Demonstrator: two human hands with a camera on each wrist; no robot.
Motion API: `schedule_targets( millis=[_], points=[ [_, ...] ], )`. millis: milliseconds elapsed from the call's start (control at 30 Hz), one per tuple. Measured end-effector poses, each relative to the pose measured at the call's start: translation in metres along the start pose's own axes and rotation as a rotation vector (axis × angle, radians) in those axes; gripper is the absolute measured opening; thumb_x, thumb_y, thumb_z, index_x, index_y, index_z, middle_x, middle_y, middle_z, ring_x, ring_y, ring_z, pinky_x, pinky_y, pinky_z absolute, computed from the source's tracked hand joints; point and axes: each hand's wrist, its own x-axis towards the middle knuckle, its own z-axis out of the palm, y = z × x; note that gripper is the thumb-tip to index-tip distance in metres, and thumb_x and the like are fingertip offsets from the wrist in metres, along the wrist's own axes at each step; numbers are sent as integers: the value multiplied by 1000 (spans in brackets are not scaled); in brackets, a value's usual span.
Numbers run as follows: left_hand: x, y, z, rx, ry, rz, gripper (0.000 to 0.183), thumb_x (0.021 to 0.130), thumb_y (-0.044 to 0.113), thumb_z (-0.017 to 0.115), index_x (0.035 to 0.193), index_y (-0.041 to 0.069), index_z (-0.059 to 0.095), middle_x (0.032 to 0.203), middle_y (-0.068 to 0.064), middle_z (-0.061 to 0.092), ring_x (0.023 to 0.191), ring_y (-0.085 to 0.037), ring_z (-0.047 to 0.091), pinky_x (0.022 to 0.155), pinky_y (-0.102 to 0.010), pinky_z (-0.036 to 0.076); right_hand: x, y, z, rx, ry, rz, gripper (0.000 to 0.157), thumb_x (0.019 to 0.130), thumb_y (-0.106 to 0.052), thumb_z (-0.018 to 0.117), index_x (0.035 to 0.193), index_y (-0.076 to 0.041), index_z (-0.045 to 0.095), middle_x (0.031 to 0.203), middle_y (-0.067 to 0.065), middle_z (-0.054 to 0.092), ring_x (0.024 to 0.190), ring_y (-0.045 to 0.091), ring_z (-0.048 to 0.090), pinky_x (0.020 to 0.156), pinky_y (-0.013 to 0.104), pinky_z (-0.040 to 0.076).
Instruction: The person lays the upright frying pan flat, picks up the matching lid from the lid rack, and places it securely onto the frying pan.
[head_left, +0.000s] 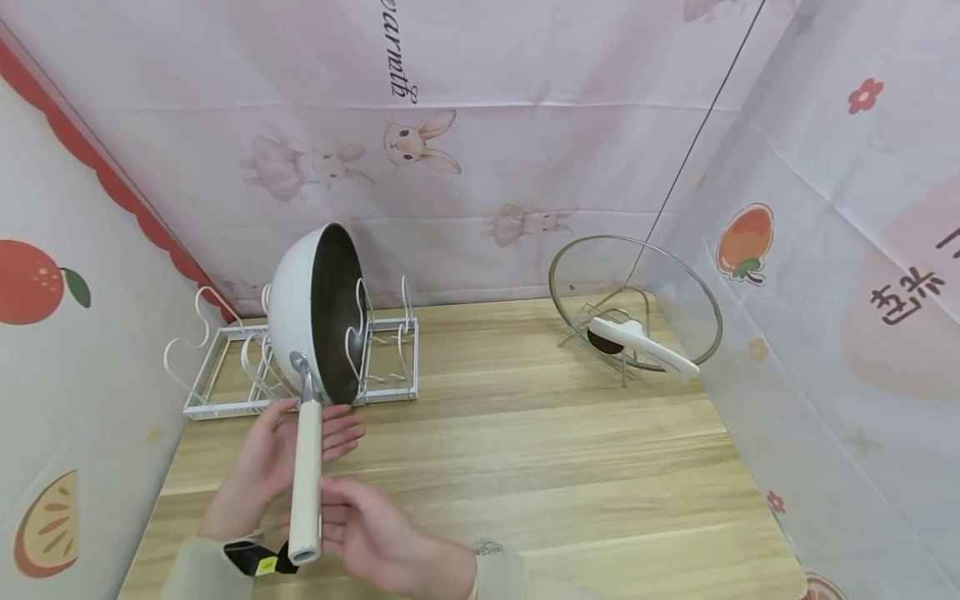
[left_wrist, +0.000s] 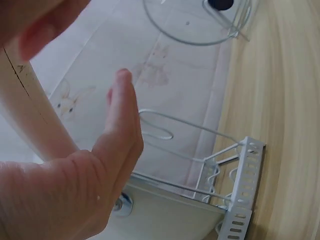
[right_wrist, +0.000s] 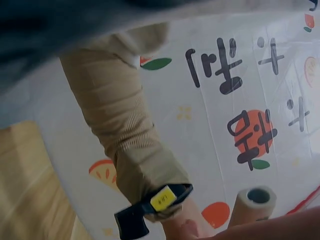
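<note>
A white wok (head_left: 291,300) with a dark inside stands on its side in a white wire rack (head_left: 414,354) in the head view. Its cream handle (head_left: 306,475) points toward me. My left hand (head_left: 277,454) is spread beneath the handle near the wok, fingers extended past it. Lower down, my right hand (head_left: 378,537) lies beside the handle's free end, its fingers loosely bent and partly hidden behind it. Neither hand grips the handle; contact cannot be made out. In the left wrist view, the left hand (left_wrist: 75,185) appears close to the handle (left_wrist: 35,105).
A glass lid (head_left: 566,312) with a white knob-handle (head_left: 645,340) leans in a small wire stand (head_left: 624,375) at the back right of the wooden table (head_left: 525,467). Printed cloth walls (head_left: 480,167) enclose the table at the back and both sides.
</note>
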Motion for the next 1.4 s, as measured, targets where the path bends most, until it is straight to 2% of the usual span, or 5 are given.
schedule_targets(
  millis=[167, 367, 633, 933, 1400],
  points=[
    [2, 6, 6, 0, 86, -60, 79, 104, 45, 6, 138, -17, 40, 142, -36, 42, 138, -44, 38, 121, -47, 15, 3, 5, 10, 92, 15, 16, 38, 96, -29, 50, 121, -1, 54, 126, 30, 60, 115, 33, 62, 102, 37, 47],
    [6, 10, 14, 73, 207, -101, 74, 106, 40, 8, 132, -17, 48, 135, -35, 49, 131, -46, 46, 118, -49, 24, 11, 8, 20, 169, -72, 65, 23, 95, -27, 50, 106, -8, 57, 95, 4, 69, 94, 19, 66, 109, 45, 42],
    [14, 7, 24, 227, 351, -82, 63, 107, 31, 11, 114, -9, 60, 105, -22, 68, 103, -33, 67, 102, -44, 49, 24, 10, 25, 198, -63, 173, 13, 94, -15, 51, 82, -15, 56, 73, -6, 53, 65, 4, 50, 62, 11, 43],
    [20, 5, 24, 302, 505, -14, 51, 108, 24, 20, 95, -1, 62, 78, -9, 65, 69, -17, 65, 69, -30, 59, 36, 10, 28, 236, -47, 246, 17, 93, -11, 48, 76, -16, 50, 65, -10, 38, 56, -1, 33, 55, 4, 24],
    [30, -4, 33, 207, 469, 1, 42, 106, 20, 19, 76, 9, 46, 59, 3, 34, 48, -11, 45, 46, -23, 48, 38, 8, 30, 244, -85, 261, 27, 94, -12, 43, 67, -19, 41, 59, -11, 28, 52, 0, 25, 53, 9, 14]
  ],
)
